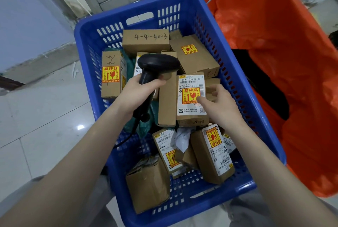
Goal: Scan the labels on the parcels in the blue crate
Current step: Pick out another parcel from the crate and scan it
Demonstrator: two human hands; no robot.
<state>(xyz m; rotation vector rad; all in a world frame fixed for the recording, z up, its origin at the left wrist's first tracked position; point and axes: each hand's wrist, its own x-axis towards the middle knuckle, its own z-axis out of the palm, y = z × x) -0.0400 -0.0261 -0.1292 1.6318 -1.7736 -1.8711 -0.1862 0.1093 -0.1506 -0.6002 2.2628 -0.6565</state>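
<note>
Cardboard parcels fill the blue crate [237, 87], lying at all angles on top of one another. One parcel [192, 98] near the middle faces up with a white shipping label [191, 82] and a yellow-and-red fragile sticker [190, 96] on it. The right hand [219, 106] rests on this parcel's right edge, thumb laid across the sticker's lower corner and fingers curled loosely round the side, pinching the box lightly. Just left of it stands a plain narrow box [167, 98], partly hidden behind the left hand [140, 93]. That hand is wrapped tightly round the grip of a black scanner [157, 64], whose head points away from the person over the crate's far half; its cable [128, 135] drops down past the wrist into the crate.

At the far wall lies a box marked 4-4-4003 [146, 41], with a stickered box [193, 55] tilted beside it to the right. Against the left wall an upright box [111, 76] carries another fragile sticker. Nearer the person lie two labelled parcels [166, 151] [214, 153] and a crumpled brown one [148, 186]. Green plastic wrap [146, 128] shows between the boxes.

An orange sack [274, 44] stands open just right of the crate. Pale tiled floor [45, 117] lies to the left.
</note>
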